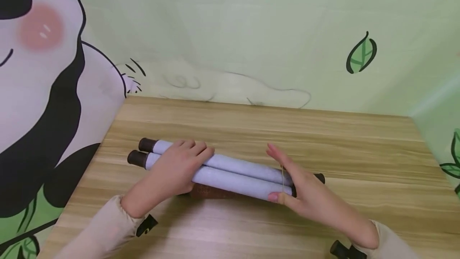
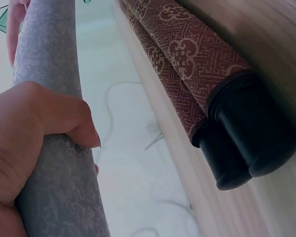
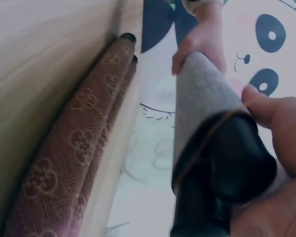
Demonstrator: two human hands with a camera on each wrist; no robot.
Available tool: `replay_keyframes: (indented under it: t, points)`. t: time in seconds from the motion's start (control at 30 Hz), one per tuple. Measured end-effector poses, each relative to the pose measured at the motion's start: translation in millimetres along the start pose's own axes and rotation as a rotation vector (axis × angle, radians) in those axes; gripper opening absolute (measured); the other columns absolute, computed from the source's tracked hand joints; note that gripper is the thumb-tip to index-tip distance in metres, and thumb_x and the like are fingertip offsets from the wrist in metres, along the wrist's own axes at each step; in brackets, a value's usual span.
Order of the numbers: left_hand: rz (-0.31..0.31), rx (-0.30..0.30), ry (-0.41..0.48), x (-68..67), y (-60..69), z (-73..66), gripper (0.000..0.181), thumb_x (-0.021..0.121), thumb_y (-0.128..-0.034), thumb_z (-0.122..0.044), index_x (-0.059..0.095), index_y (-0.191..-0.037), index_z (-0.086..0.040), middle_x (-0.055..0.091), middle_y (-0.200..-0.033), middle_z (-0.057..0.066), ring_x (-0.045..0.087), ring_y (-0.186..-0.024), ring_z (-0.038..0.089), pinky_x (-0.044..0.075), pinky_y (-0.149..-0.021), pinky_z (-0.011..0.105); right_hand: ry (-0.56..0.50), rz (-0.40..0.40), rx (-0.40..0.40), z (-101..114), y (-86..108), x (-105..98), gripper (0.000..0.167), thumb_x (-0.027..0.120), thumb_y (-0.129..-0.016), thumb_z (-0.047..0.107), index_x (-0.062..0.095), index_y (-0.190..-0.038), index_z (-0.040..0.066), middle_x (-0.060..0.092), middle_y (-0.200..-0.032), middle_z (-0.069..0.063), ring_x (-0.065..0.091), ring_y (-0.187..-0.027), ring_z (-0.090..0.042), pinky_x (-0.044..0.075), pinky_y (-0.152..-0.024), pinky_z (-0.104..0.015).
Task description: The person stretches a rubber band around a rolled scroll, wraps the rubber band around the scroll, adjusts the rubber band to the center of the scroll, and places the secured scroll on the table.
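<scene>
A pale grey-blue patterned double-roller scroll (image 1: 240,181) with dark end knobs hangs above the table, tilted slightly down to the right. My left hand (image 1: 185,165) grips it left of its middle, fingers over the top and thumb beneath. At the right end, my right hand (image 1: 309,193) has its thumb and forefinger spread wide, with a thin rubber band (image 1: 282,177) stretched between them across the rolls. In the right wrist view the band lies beside the black knobs (image 3: 241,158). Below, a reddish-brown patterned scroll (image 2: 187,49) lies on the table, mostly hidden in the head view.
The wood-grain table (image 1: 230,127) runs back to a pale green backdrop (image 1: 230,31) painted with a panda (image 1: 100,67) and leaves. A black wrist device (image 1: 146,225) sits at the left cuff, another (image 1: 346,250) at the right.
</scene>
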State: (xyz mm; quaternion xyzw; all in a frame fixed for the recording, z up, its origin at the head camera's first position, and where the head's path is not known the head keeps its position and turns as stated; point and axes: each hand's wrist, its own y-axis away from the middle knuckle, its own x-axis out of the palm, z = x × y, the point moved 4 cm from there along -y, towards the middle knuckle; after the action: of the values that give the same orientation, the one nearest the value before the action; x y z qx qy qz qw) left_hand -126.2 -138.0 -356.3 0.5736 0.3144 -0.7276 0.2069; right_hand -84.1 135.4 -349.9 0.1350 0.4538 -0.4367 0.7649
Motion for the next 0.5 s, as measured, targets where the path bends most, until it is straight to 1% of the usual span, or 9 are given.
replay_keyframes:
  t: [0.07, 0.1, 0.17, 0.2, 0.3, 0.37, 0.43, 0.5]
  points:
    - [-0.010, 0.000, -0.001, -0.8, -0.9, 1.4, 0.063, 0.074, -0.0581, -0.007, 0.058, -0.118, -0.013, 0.065, -0.104, 0.002, 0.063, -0.092, 0.027, 0.052, -0.079, 0.042, -0.009, 0.041, 0.010, -2.1, 1.6, -1.9, 0.103, 0.077, -0.084, 0.030, 0.009, -0.160, 0.020, 0.042, -0.157, -0.006, 0.047, -0.140, -0.025, 0.039, -0.113, -0.026]
    - [-0.012, -0.002, 0.003, -1.2, -1.4, 2.3, 0.063, 0.074, -0.0577, -0.007, 0.058, -0.119, -0.014, 0.066, -0.104, 0.002, 0.064, -0.092, 0.027, 0.052, -0.079, 0.042, 0.014, 0.064, 0.005, -2.1, 3.1, -2.7, 0.102, 0.076, -0.084, 0.034, 0.008, -0.160, 0.020, 0.042, -0.157, -0.006, 0.047, -0.140, -0.025, 0.041, -0.113, -0.029]
    - [-0.010, -0.013, 0.021, -1.1, -2.8, 4.7, 0.065, 0.073, -0.0569, -0.007, 0.059, -0.120, -0.015, 0.067, -0.107, 0.001, 0.064, -0.095, 0.027, 0.052, -0.081, 0.043, 0.093, 0.098, -0.029, -0.5, 5.6, -3.4, 0.104, 0.075, -0.084, 0.039, 0.008, -0.160, 0.019, 0.040, -0.157, -0.004, 0.047, -0.140, -0.024, 0.045, -0.110, -0.038]
    - [-0.007, -0.022, 0.037, 0.0, -3.7, 6.1, 0.066, 0.073, -0.0572, -0.007, 0.060, -0.121, -0.015, 0.067, -0.108, 0.002, 0.064, -0.097, 0.027, 0.052, -0.083, 0.043, 0.144, 0.100, -0.049, 1.0, 6.5, -3.6, 0.105, 0.076, -0.083, 0.041, 0.009, -0.160, 0.018, 0.040, -0.158, -0.003, 0.047, -0.140, -0.024, 0.046, -0.109, -0.043]
    - [0.016, -0.049, 0.098, 3.0, -5.7, 8.9, 0.067, 0.073, -0.0580, -0.008, 0.061, -0.124, -0.015, 0.069, -0.111, 0.002, 0.065, -0.099, 0.026, 0.053, -0.086, 0.043, 0.294, 0.069, -0.123, 6.9, 6.5, -1.4, 0.107, 0.077, -0.081, 0.042, 0.010, -0.160, 0.014, 0.040, -0.157, -0.006, 0.047, -0.141, -0.026, 0.046, -0.109, -0.048]
    - [0.029, -0.065, 0.142, 4.5, -6.6, 9.6, 0.068, 0.073, -0.0583, -0.008, 0.062, -0.125, -0.015, 0.069, -0.112, 0.002, 0.065, -0.100, 0.026, 0.053, -0.088, 0.044, 0.364, 0.032, -0.160, 10.1, 4.4, 2.0, 0.106, 0.076, -0.082, 0.043, 0.012, -0.160, 0.012, 0.043, -0.155, -0.011, 0.049, -0.139, -0.028, 0.047, -0.107, -0.048]
    - [0.044, -0.071, 0.173, 5.0, -6.8, 8.9, 0.067, 0.074, -0.0586, -0.008, 0.063, -0.124, -0.015, 0.070, -0.111, 0.002, 0.065, -0.099, 0.025, 0.053, -0.087, 0.044, 0.414, 0.000, -0.179, 11.7, 3.2, 5.6, 0.104, 0.074, -0.083, 0.046, 0.012, -0.159, 0.011, 0.047, -0.151, -0.015, 0.051, -0.137, -0.030, 0.049, -0.105, -0.047]
    - [0.058, -0.072, 0.192, 5.3, -7.1, 7.3, 0.066, 0.074, -0.0589, -0.009, 0.063, -0.123, -0.014, 0.069, -0.111, 0.002, 0.066, -0.099, 0.025, 0.054, -0.086, 0.044, 0.434, -0.028, -0.187, 11.8, 3.0, 8.2, 0.102, 0.071, -0.084, 0.048, 0.014, -0.159, 0.010, 0.050, -0.147, -0.018, 0.053, -0.134, -0.031, 0.050, -0.103, -0.047]
